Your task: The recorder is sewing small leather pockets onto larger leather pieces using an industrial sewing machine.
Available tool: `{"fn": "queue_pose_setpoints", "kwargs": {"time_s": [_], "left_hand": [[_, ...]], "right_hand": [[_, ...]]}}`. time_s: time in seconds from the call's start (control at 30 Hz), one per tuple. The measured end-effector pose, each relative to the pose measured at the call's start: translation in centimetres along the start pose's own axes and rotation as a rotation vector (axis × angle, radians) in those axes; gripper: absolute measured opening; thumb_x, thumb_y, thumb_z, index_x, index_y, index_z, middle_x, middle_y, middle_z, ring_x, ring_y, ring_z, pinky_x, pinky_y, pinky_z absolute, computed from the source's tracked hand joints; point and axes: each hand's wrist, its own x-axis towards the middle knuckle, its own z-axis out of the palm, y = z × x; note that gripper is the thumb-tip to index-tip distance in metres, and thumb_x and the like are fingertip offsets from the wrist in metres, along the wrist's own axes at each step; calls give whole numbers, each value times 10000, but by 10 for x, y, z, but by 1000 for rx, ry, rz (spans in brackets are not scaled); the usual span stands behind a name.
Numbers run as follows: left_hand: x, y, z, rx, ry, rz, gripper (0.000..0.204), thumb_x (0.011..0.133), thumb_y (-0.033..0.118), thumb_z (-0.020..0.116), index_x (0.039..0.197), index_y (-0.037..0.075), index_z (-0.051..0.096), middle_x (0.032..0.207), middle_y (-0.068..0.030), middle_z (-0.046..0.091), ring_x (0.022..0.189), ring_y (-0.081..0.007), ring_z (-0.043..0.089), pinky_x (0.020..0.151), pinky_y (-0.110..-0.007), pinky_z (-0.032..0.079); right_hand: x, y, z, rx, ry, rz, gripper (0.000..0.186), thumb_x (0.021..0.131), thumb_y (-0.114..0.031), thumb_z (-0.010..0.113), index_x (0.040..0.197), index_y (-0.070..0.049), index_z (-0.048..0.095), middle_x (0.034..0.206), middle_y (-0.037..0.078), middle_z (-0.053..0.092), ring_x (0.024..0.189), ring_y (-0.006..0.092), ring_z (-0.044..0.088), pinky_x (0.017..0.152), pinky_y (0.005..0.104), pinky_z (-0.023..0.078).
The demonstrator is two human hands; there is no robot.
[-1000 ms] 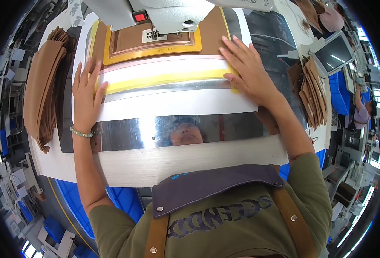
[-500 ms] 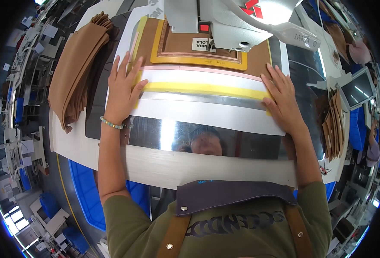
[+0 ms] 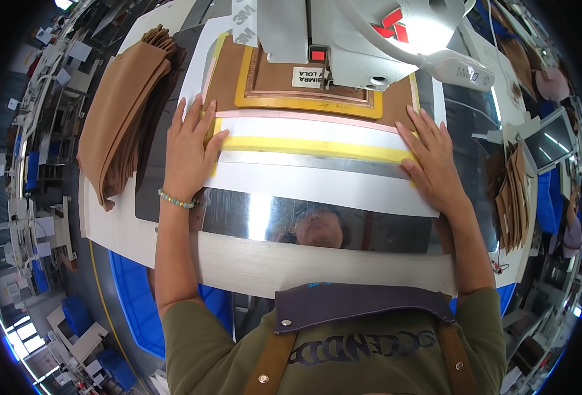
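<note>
My left hand (image 3: pixel 189 151) lies open on the left side of a sewing template (image 3: pixel 311 151) with white sheet, yellow and pink strips and brown backing, fingertips at its upper-left edge. My right hand (image 3: pixel 426 161) rests open on the right side, fingers spread. Between and beyond them, a yellow frame (image 3: pixel 304 102) holds a brown piece with a white label (image 3: pixel 307 77) under the head of a white sewing machine (image 3: pixel 363 52). The needle area is partly hidden by the presser parts. Below the template runs a shiny metal plate (image 3: pixel 232 214).
Brown cut pieces (image 3: pixel 116 112) are piled at left, another stack (image 3: pixel 511 197) stands at right beside a screen (image 3: pixel 548 138). Blue bins (image 3: pixel 133 303) sit under the table's front edge (image 3: pixel 271 266). A co-worker (image 3: pixel 571 230) is at the far right.
The view has swung, so table, machine and hands now appear further right than a second ago. Both hands stay spread on the template, with little visible movement relative to it.
</note>
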Motion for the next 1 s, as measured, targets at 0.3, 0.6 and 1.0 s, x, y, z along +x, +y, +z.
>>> {"fn": "queue_pose_setpoints", "kwargs": {"time_s": [0.3,0.6,1.0], "left_hand": [[0,0,-1,7,-46,-12,585,1014,411,592,1498,88,533,1588,-202,433,1504,-396,325,1216,-484,289],[4,-5,1,-54,-53,90,531,1032,327,555,1521,125,514,1644,-155,359,1547,-378,230,1256,-500,191],[4,-9,2,-93,-36,120,551,1045,338,497,1555,132,471,1655,-154,335,1548,-381,218,1253,-535,177]], "right_hand": [[0,-2,-2,3,4,3,579,1044,-418,482,1543,-126,466,1659,148,315,1545,355,244,1245,579,113],[-5,4,7,-12,89,-3,602,1061,-480,454,1523,-96,476,1649,165,318,1531,364,272,1230,592,160],[-8,16,12,71,244,38,618,1053,-495,477,1523,-94,461,1638,184,315,1521,380,269,1209,615,181]]}}
